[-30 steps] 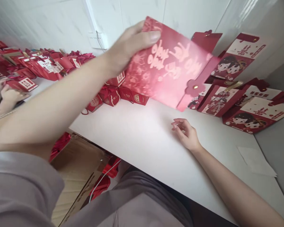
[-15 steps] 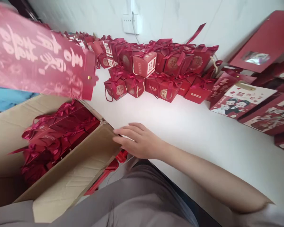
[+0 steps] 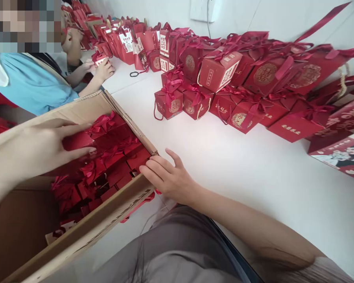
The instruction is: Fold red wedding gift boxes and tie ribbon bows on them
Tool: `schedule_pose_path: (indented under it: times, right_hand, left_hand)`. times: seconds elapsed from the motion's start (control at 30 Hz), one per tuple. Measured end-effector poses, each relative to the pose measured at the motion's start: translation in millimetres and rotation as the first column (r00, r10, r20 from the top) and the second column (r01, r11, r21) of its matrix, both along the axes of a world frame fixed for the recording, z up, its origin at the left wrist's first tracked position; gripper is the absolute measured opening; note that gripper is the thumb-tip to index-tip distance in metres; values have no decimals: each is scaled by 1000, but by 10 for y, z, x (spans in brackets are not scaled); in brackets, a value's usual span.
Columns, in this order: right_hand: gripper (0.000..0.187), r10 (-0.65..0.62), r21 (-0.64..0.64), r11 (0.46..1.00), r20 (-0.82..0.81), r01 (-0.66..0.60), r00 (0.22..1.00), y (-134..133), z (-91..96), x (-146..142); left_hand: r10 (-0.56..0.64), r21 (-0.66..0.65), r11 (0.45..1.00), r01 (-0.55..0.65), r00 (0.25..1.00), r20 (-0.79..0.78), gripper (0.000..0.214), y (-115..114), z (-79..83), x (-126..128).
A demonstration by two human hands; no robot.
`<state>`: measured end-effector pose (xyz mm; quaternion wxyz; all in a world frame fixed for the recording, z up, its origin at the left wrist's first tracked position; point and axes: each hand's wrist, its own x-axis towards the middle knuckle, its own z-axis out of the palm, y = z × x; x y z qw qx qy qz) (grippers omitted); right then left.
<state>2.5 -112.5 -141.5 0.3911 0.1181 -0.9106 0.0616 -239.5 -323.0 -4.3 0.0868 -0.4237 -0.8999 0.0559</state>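
Observation:
My left hand [image 3: 51,147] reaches over the cardboard box [image 3: 106,212], thumb and forefinger spread apart around a red surface. Whether the fingertips touch it is unclear. Several red gift boxes [image 3: 118,157] with shiny ribbon bows are packed inside the carton. My right hand [image 3: 172,177] holds the carton's near right corner, its fingers bent over the rim and the little finger raised; the thumb is hidden. Below the other bows, a pale-edged piece [image 3: 65,228] shows at the carton's bottom.
Rows of red gift boxes [image 3: 191,98] with ribbons line the wall along the white table [image 3: 200,149]. A printed gift bag [image 3: 342,153] stands at the right. At the upper left, a co-worker's hands [image 3: 104,68] hold a small red box. A black loop [image 3: 134,74] lies near them.
My left hand has come down over the carton, and the large red bag with white lettering is no longer in it. My right hand has closed over the rim. The view has swung left.

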Motion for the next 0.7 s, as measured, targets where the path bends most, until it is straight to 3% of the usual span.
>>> schedule_pose_path:
  times: [0.1,0.2,0.4,0.6,0.7]
  right_hand:
    - [26,12,-41,999,23,-11,1000,-10,5,35]
    - [29,29,-60,998,40,-26,999,-5,2,53]
    - [31,55,-70,996,58,-51,997,4,-12,66]
    - [29,66,-54,997,58,-63,996,7,16,128]
    - [30,63,-57,997,71,-59,995,11,25,122]
  left_hand:
    - [50,-64,997,-47,998,42,100,-164,-231,-30]
    - [88,-89,994,-70,974,211,92,-426,-476,-93]
    - [65,-84,996,-40,944,323,74,-933,-1000,-54]
    - [-10,45,999,-15,868,496,58,-1196,-1535,-23]
    - [-48,19,999,45,866,497,58,-1280,-1797,-41]
